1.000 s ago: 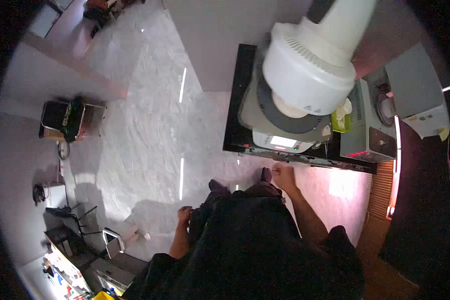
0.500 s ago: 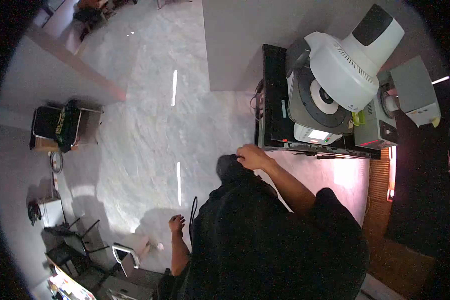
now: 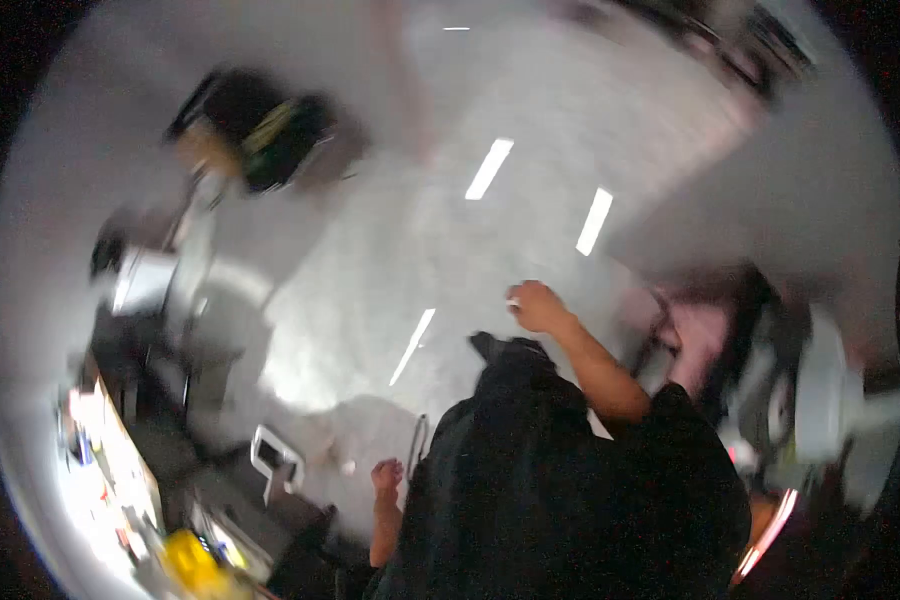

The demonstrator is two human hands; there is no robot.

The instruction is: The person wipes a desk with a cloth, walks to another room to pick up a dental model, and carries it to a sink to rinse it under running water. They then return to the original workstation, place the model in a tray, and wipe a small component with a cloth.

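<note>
My right hand is in front of my body, above the pale floor. Its fingers are closed, and a small white thing shows at the fingertips, too small to name. Low by my left side hangs my left hand, with its fingers loosely bent and apart and nothing visible in them. Beside it, a dark cord loop hangs along my black clothing.
At the right stands a blurred white machine. A dark chair with cloth on it is at the upper left. At lower left are a bright cluttered table, a yellow object and a white-framed item.
The view has swung left, and the white machine has slid to the right edge, lower and blurred. My right hand has moved away from the dark cloth at my front.
</note>
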